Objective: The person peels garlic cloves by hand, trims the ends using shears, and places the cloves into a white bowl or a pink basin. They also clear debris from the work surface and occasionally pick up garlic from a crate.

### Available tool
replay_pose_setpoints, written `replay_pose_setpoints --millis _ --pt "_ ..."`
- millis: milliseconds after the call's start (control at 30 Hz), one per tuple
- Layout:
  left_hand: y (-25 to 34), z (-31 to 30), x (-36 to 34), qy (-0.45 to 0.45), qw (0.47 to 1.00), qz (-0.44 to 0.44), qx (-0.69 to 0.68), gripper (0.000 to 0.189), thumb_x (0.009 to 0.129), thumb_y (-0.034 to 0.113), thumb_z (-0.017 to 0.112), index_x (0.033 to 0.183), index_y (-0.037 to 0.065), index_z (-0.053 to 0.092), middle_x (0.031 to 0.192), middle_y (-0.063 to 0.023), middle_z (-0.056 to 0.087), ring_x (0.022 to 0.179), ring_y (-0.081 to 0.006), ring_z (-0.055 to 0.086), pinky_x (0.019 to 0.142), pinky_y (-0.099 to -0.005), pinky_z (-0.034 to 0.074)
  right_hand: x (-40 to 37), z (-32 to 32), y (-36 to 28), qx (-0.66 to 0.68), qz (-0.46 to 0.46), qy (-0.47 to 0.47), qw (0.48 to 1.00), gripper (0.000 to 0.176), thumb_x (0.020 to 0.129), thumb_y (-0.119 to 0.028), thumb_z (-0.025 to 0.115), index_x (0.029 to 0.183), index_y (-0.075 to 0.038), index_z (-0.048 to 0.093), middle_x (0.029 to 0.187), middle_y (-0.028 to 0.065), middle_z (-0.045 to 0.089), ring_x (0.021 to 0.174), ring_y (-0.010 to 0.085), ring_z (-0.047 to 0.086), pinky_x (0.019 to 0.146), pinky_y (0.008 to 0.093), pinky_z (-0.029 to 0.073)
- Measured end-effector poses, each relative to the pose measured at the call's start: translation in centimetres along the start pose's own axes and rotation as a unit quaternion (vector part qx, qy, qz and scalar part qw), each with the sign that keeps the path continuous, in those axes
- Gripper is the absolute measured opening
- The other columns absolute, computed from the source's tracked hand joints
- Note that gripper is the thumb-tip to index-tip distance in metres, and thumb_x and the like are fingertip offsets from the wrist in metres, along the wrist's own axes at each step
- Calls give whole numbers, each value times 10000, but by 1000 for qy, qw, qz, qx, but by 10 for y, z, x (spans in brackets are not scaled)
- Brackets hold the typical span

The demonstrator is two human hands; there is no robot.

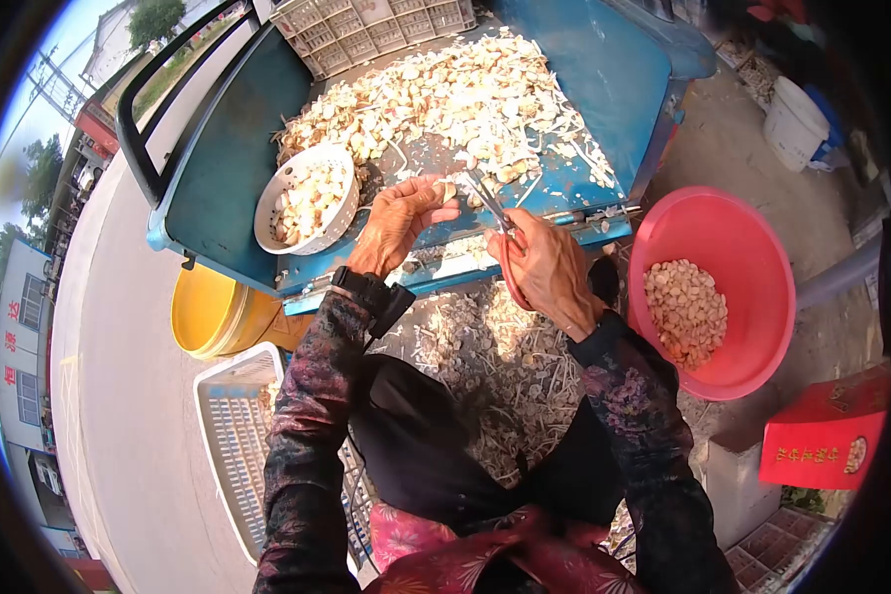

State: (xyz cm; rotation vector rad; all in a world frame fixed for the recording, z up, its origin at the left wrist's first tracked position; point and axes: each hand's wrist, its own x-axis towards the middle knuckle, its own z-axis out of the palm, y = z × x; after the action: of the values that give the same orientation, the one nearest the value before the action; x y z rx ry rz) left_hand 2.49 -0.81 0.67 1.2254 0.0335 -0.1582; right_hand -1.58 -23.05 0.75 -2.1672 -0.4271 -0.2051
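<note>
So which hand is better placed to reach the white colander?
Probably the left hand, pinching a pale piece: it lies beside the white colander; the right hand grips a metal cutting tool, farther away.

Red painted characters are noted in a vertical column on the white-walled roadside building (12,342) at the left edge. They are too small and distorted to be read with certainty. A line of yellow characters beside a round emblem is recorded on the red rectangular cardboard box (827,441) at the lower right, and it is likewise not legible. No other lettering, brand or number can be read.
</note>
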Motion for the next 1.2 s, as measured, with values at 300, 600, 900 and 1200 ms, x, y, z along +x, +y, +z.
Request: replay_pose_setpoints --millis 300,600,900,1200 --pt "-5 19 -19 -11 999 -23 -29 186 871 52 619 1027 -47 601 919 -92 650 821 -175 642 744 -253 539 -6 12 8 -61 -80 41 994 353 834 -330 626 1033 -39 626 794 199 601 720 373 607 609 467 454" --pt "-6 14 -21 -18 999 -38 10 134 865 41 629 972 -40 628 862 -85 665 742 -156 635 716 -247 529 -4 1 -10 -64 -7 -62 996 265 843 -273 605 775 -17 591 555 196 556 535 387 560 497 444 417" --pt "-8 5 -23 -18 998 -65 0 204 873 58 627 1048 -46 620 951 -97 669 804 -155 650 751 -240 545 1 0 -7 256 176 -191 931 327 846 -314 634 755 0 624 493 48 504 418 115 509 391 322 400" --pt "-3 9 -25 -57 996 -52 -42 258 902 96 588 1126 -31 570 964 -73 648 857 -162 627 794 -273 529 6 -12 -4 383 230 -130 885 331 871 -342 616 791 -21 595 565 20 511 396 91 487 338 246 357"
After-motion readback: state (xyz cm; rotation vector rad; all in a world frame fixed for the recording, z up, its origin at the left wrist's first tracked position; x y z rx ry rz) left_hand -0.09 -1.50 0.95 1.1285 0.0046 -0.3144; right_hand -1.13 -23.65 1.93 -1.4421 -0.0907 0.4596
